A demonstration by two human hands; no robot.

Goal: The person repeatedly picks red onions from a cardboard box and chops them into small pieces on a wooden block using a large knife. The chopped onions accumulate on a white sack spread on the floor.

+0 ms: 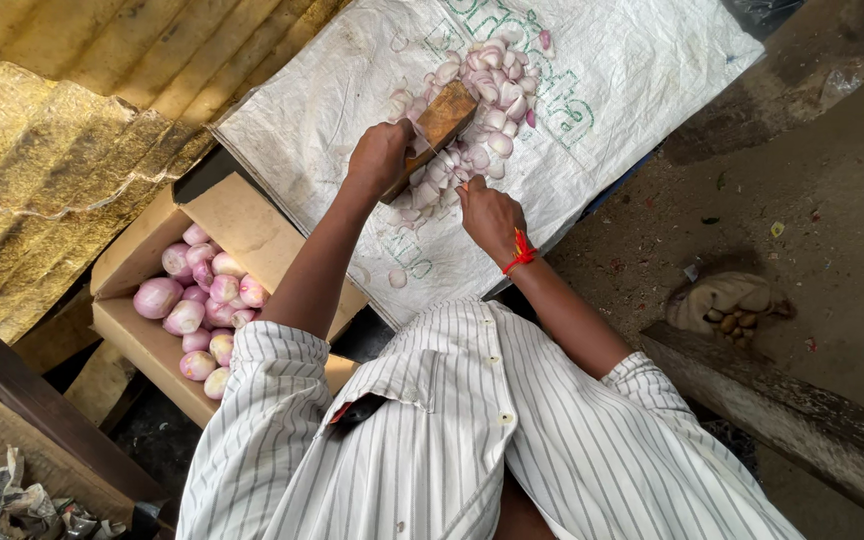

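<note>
My left hand (377, 155) grips the wooden handle of a broad, rust-brown cleaver (444, 112). Its blade is lowered onto a heap of cut pinkish-white onion pieces (497, 95). My right hand (489, 212), with a red thread around the wrist, sits just right of the cleaver. Its fingertips pinch and hold down onion pieces (457, 172) beside the blade. The heap lies on a white woven sack (632, 70) spread flat in front of me. My striped shirt fills the bottom of the view.
An open cardboard box (142, 255) at my left holds several whole peeled onions (197, 300). Corrugated sheet (42, 150) lies beyond it. At right are dirt ground, a small cloth bundle (727, 300) and a wooden beam (782, 410). Crumpled foil (12, 505) lies bottom left.
</note>
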